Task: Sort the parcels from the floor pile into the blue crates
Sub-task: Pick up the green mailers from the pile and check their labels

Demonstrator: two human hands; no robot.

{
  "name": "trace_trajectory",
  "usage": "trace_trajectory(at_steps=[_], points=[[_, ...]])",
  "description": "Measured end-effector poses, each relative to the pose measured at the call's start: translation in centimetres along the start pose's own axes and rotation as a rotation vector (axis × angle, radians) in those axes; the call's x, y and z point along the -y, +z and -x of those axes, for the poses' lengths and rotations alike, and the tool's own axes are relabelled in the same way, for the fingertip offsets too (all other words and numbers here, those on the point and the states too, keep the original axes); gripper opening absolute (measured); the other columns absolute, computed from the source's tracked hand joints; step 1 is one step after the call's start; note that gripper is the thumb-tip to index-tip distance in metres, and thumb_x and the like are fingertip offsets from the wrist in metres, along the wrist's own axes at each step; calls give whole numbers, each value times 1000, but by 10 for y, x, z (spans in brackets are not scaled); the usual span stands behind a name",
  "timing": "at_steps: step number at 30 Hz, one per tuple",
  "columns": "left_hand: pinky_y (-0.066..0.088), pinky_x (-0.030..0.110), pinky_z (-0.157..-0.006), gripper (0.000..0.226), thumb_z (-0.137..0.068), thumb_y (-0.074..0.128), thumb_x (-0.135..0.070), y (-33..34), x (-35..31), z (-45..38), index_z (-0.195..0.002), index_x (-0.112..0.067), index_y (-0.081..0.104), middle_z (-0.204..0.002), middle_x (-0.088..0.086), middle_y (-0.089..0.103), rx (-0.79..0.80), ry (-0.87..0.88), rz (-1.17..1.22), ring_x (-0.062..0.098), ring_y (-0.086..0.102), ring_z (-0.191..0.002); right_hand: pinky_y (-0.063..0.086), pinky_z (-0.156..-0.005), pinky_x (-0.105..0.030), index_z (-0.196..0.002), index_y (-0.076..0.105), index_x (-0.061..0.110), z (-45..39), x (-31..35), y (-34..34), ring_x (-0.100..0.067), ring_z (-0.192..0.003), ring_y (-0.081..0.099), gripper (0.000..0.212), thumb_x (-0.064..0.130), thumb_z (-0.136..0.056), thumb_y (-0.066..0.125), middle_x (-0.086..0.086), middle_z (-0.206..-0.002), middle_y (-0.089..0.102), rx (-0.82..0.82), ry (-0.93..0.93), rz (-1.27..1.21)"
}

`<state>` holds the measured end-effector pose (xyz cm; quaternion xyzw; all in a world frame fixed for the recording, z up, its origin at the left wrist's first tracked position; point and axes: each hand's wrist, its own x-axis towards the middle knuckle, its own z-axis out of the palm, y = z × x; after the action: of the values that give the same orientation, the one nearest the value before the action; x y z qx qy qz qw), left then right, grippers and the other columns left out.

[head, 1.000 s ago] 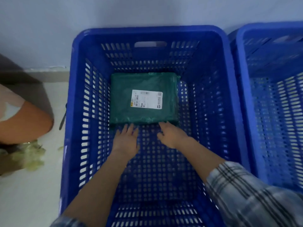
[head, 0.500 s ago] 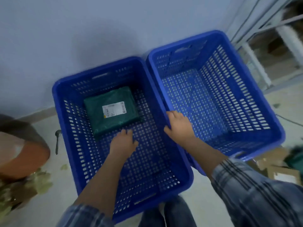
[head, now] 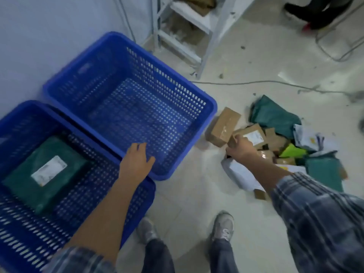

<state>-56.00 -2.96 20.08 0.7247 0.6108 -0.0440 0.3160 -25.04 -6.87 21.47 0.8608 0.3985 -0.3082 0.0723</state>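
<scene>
A: What is lying around the two blue crates (head: 204, 107)?
B: A white shelf frame (head: 199, 26) and a cable (head: 256, 82) are sitting on the floor (head: 197, 194) behind them.
A: And the parcels?
B: One green parcel (head: 45, 174) is lying in the nearer crate. The floor pile (head: 279, 142) is sitting right of the crates.
A: The hands?
B: The left hand (head: 136, 160) is hovering, fingers relaxed, over the crate rims; the right hand (head: 241, 149) is gripping a brown box (head: 251, 134).

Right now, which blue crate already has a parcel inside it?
The near blue crate by the wall: a green parcel with a white label lies on its floor. The far blue crate, next to the floor pile, holds nothing.
</scene>
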Motion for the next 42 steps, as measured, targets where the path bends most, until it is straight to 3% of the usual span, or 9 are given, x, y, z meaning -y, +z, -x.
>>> trace_trajectory(at_steps=[4, 10, 14, 20, 24, 28, 32, 37, 42], points=[[44, 40, -87, 48, -94, 50, -28, 45, -71, -6, -134, -3, 41, -131, 18, 43, 40, 66, -71, 31, 45, -117, 43, -94, -41, -128, 42, 4, -8, -100, -12, -38, -118, 50, 53, 33, -87, 57, -21, -129, 52, 7, 63, 4], [45, 40, -89, 45, -95, 47, -30, 93, -173, -18, -130, -1, 43, -127, 18, 44, 163, 161, -284, 31, 46, -113, 41, -87, -37, -128, 41, 0, -19, -221, -22, -36, -119, 49, 52, 28, -87, 59, -22, -129, 51, 34, 214, -228], [43, 43, -95, 49, -94, 49, -31, 118, -243, -33, -132, -1, 41, -130, 19, 42, 181, 143, -307, 33, 44, -118, 41, -95, -39, -131, 41, -1, -22, -290, -32, -35, -121, 48, 57, 27, -86, 61, -22, -130, 50, 66, 257, -345], [40, 40, -93, 48, -93, 50, -32, 169, -343, -43, -131, -3, 43, -129, 19, 45, 198, 295, -380, 32, 46, -118, 41, -100, -42, -129, 46, 6, -26, -382, -41, -35, -120, 51, 48, 28, -88, 57, -19, -131, 52, 44, 363, -403], [41, 40, -95, 48, -92, 49, -31, 208, -378, -34, -132, -6, 42, -130, 17, 46, 318, 375, -427, 31, 45, -119, 43, -98, -39, -134, 40, 8, -25, -419, -34, -32, -119, 50, 54, 31, -87, 56, -15, -132, 51, 109, 430, -420], [40, 37, -97, 51, -94, 44, -35, 240, -403, -29, -137, -9, 36, -134, 15, 42, 414, 452, -569, 29, 43, -122, 44, -90, -36, -127, 42, 7, -16, -460, -21, -30, -114, 53, 50, 28, -85, 58, -14, -126, 53, 152, 514, -470], [41, 35, -94, 47, -94, 42, -36, 262, -422, -27, -133, -10, 39, -130, 13, 43, 463, 457, -649, 27, 45, -119, 45, -96, -36, -127, 45, 11, 2, -498, -9, -30, -115, 54, 47, 28, -86, 58, -12, -128, 55, 130, 588, -599], [39, 36, -97, 48, -94, 46, -37, 300, -460, -21, -131, -6, 40, -131, 15, 45, 523, 349, -538, 29, 44, -123, 45, -94, -34, -130, 42, 9, 27, -551, 10, -29, -116, 54, 52, 36, -88, 57, -13, -133, 52, 175, 751, -604], [40, 37, -99, 44, -96, 41, -35, 361, -499, -28, -129, -5, 44, -134, 14, 42, 592, 471, -580, 30, 41, -124, 44, -91, -32, -129, 43, 8, 28, -598, 26, -29, -112, 56, 51, 36, -89, 57, -13, -128, 56, 174, 812, -604]])
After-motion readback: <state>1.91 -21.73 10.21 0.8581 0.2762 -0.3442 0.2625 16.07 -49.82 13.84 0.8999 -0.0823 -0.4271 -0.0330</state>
